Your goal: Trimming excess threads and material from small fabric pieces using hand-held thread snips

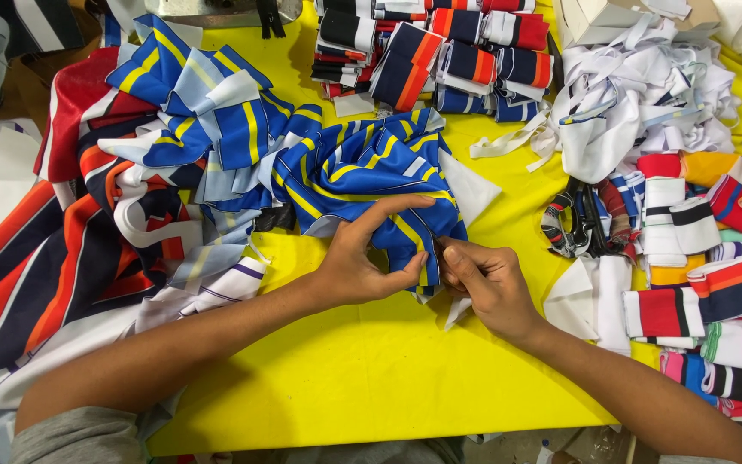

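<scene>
- Both hands pinch the blue-and-yellow cloth (362, 176) at its near edge, mid-bench: left hand (369, 258) closed over a fold, right hand (487, 279) gripping the hem with its fingertips.
- Yellow bench (337, 369) lies bare below them.
- Left, more cut panels (130, 172) sit heaped; these look unhandled.
- Behind and right, folded striped bands (440, 51), white scraps (637, 103) and scissors (573, 219).

Both hands (427, 271) pinch blue-yellow striped fabric (362, 172) on yellow table (371, 369).

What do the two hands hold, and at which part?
Both the left hand and right hand pinch the blue and yellow striped fabric piece at its lower near edge.
</scene>
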